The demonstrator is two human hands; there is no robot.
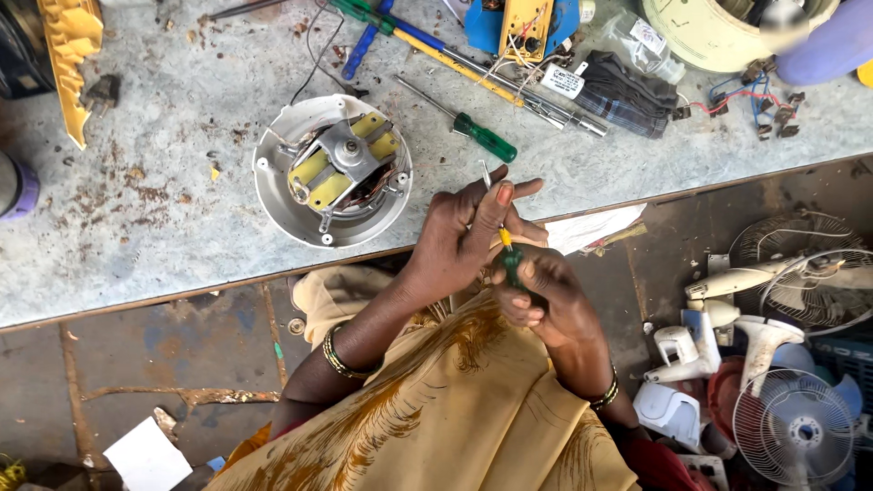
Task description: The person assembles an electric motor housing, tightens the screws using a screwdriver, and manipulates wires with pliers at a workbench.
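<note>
- Small screwdriver with green handle and yellow collar, held between both hands just off the near edge of the workbench, above the lap; thin metal shaft pointing up and away toward the bench.
- Likely to slip: shaft tip close to the fingertips of the left hand, so a sudden push could jab skin, judging by how tightly the fingers crowd the blade.
- Could also drop to the floor, since held over the gap between bench and lap, not over the bench top.
- Right hand curled closed around the green handle, fingers wrapped, thumb tucked against it.
- Left hand half closed, thumb and forefinger pinching near the shaft; whether a small part sits in that pinch cannot be told.
- Open fan motor housing, round and white with yellow-taped core, lying on the bench just beyond the hands, untouched.
- Second green-handled screwdriver lying on the bench near the housing, apart from both hands.
- Fan parts and wire guards piled on the floor to the right.
</note>
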